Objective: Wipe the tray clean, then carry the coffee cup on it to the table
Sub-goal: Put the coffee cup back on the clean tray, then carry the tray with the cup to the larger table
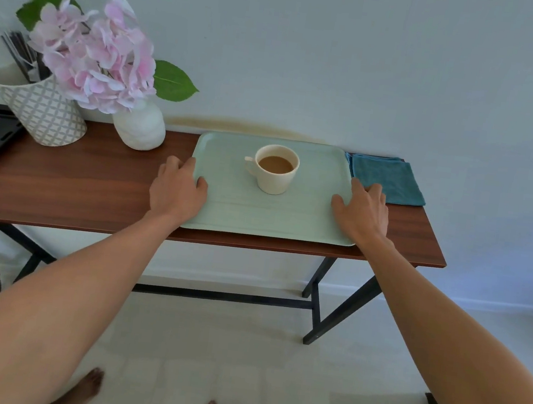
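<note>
1. My left hand (pixel 178 187) is gripping the left edge of the pale green tray (pixel 270 212), thumb lying on top, fingers (pixel 175 165) curling over the rim.
2. My right hand (pixel 363 210) is gripping the right edge the same way.
3. The cup (pixel 276 169) of milky coffee is standing upright near the tray's middle.
4. The tray is resting on the wooden surface (pixel 75 191), with a folded blue cloth (pixel 385 179) just beside its right edge.

Soft, even daylight, faint shadows; wide-angle bending at the edges.
</note>
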Tool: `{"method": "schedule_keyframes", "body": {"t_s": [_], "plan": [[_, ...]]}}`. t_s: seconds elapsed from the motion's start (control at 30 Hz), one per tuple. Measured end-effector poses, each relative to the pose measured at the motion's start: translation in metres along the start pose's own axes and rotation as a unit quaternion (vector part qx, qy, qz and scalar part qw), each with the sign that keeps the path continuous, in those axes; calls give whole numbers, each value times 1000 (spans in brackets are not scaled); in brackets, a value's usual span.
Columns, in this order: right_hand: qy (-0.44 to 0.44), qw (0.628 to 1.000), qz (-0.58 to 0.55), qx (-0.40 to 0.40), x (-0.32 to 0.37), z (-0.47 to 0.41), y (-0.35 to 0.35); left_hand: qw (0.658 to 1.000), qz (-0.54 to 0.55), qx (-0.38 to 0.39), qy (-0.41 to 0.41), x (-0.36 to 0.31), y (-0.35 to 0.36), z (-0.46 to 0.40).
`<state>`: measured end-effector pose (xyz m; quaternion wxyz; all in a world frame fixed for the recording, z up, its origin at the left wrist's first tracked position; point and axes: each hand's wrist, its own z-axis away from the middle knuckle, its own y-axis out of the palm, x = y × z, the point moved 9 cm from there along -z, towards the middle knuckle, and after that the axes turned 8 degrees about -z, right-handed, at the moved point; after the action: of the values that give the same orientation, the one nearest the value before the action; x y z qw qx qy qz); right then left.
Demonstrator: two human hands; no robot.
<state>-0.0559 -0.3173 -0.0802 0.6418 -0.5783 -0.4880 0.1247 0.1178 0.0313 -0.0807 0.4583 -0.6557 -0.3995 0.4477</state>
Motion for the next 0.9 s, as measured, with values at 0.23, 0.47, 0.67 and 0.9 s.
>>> {"method": "schedule_keyframes", "body": {"t_s": [0.23,0.47,0.67,0.9], "plan": [[-20,999,36,14,-5,4,11,999,-40,17,-19,9,12,3],[-18,1000,25,-3,-6,1,11,995,-102,19,-11,7,13,0],[-16,1000,11,-2,-7,0,12,996,-84,17,-17,10,11,-1],[-12,1000,-21,0,-2,3,4,999,-44,3,-28,16,-1,1]]}}
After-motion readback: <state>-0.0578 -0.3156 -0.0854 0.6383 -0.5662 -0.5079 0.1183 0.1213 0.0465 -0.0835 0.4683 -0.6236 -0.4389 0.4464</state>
